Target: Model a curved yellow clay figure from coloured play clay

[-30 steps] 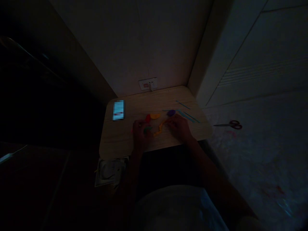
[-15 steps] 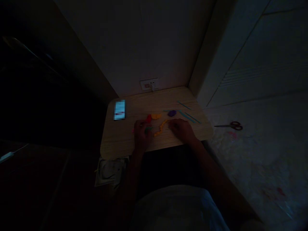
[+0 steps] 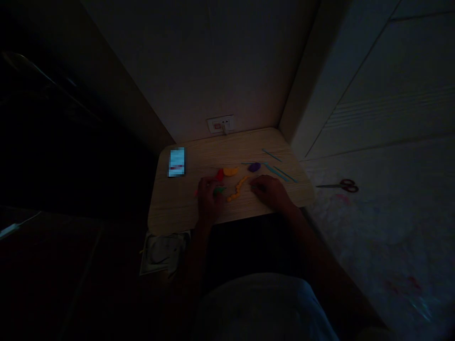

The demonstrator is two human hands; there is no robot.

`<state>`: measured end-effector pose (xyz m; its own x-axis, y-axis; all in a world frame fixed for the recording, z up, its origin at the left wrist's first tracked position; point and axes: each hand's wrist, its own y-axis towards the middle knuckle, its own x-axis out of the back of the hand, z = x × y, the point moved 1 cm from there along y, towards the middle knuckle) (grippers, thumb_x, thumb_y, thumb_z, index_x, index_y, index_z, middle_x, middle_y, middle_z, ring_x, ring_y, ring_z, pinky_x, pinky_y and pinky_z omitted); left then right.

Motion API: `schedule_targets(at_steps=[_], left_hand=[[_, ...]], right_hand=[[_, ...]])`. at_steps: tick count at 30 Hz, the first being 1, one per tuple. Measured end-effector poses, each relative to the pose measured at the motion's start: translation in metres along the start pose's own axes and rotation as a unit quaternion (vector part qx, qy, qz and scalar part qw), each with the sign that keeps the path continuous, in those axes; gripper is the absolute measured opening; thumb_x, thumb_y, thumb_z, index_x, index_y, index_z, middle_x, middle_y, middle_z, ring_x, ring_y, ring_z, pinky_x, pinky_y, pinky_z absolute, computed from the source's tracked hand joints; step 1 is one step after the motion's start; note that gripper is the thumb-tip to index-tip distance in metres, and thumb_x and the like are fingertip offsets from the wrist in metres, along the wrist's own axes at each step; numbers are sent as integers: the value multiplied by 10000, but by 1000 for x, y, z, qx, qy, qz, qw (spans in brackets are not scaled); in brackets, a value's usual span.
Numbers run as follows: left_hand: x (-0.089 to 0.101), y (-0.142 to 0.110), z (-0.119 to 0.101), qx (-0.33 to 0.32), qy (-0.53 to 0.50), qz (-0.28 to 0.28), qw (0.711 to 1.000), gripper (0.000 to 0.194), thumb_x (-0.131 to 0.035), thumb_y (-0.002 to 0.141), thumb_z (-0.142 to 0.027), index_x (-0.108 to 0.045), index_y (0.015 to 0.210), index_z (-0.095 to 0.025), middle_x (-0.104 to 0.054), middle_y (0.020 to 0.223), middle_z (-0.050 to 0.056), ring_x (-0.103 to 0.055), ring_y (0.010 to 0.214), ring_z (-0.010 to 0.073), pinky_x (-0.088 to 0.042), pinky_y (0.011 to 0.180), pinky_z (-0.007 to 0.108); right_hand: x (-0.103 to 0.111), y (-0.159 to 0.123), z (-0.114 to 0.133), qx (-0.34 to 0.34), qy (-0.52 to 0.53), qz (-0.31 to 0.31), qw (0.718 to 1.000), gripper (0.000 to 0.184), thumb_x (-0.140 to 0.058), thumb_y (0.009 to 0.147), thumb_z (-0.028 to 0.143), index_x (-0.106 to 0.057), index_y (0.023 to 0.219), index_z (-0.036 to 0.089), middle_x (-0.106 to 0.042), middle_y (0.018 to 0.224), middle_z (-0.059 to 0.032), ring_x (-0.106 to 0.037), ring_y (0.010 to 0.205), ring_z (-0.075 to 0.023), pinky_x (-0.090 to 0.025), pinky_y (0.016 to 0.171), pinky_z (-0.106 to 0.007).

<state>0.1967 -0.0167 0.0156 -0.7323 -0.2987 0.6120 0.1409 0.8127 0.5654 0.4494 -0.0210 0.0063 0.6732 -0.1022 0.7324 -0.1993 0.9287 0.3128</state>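
On a small wooden table [image 3: 188, 203], an orange wavy strip [image 3: 237, 190], which looks like modelling clay, lies between my hands. My left hand [image 3: 209, 199] is curled round a green piece [image 3: 219, 190], whose pointed end sticks out at the thumb side. A bit of pink shows by its outer edge. My right hand [image 3: 272, 192] rests on the table just right of the strip's upper end. Its fingers are bent together, and anything between them is too dark to make out. Beyond the hands lie a red piece [image 3: 220, 174], a yellow-orange crescent [image 3: 231, 172] and a purple lump [image 3: 254, 167].
Several thin blue-green sticks [image 3: 276, 172] lie at the table's right. A lit phone [image 3: 177, 162] is at the back left. A wall socket [image 3: 221, 124] holds a plug behind the table. Scissors [image 3: 346, 185] lie on the pale surface to the right. The scene is dim.
My right hand has drawn slightly right, away from the orange strip's upper end. The strip's upper end looks a little shifted. My left hand stays nearly in place, with more of the green piece showing.
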Motion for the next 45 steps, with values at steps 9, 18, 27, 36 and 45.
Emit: schedule_targets(at_steps=[9, 18, 27, 36, 45], left_hand=[[-6, 0, -6, -20, 104, 95, 990, 359, -573, 748, -75, -658, 1075, -197, -645, 1114, 131, -572, 1079, 338, -501, 986, 508], [-7, -1, -1, -21, 51, 80, 995, 387, -552, 748, -23, -619, 1078, -213, -622, 1122, 110, -574, 1105, 307, -504, 1011, 481], [-3, 3, -2, -15, -23, 26, 999, 241, -579, 870, -110, -596, 1082, -222, -628, 1068, 77, -613, 1030, 241, -539, 921, 390], [-4, 1, 1, 25, -114, 19, 993, 261, -568, 874, -119, -581, 1114, -222, -662, 1089, 72, -662, 1031, 219, -570, 919, 375], [-7, -2, 13, 42, -184, 8, 982, 193, -600, 906, -222, -594, 1099, -221, -654, 1080, 70, -665, 1028, 209, -586, 925, 368]], right_hand=[[0, 1, 2, -4, 18, 10, 1000, 104, -689, 908, 172, -776, 951, 210, -788, 1009, -81, -729, 927, -234, -552, 884, -371], [-6, 7, 19, -9, 65, -19, 998, 187, -667, 891, 103, -777, 1000, 207, -790, 1055, -84, -731, 968, -232, -553, 927, -380], [-25, 35, 54, 29, 106, 2, 994, 194, -682, 885, 79, -777, 999, 204, -769, 985, -65, -693, 859, -191, -534, 843, -320], [-45, 43, 61, 29, 132, -28, 990, 186, -683, 911, 137, -767, 1059, 211, -758, 1046, -84, -697, 958, -220, -540, 886, -342], [-46, 46, 61, 2, 157, -22, 987, 115, -691, 925, 174, -800, 943, 207, -799, 977, -76, -728, 861, -204, -546, 821, -319]])
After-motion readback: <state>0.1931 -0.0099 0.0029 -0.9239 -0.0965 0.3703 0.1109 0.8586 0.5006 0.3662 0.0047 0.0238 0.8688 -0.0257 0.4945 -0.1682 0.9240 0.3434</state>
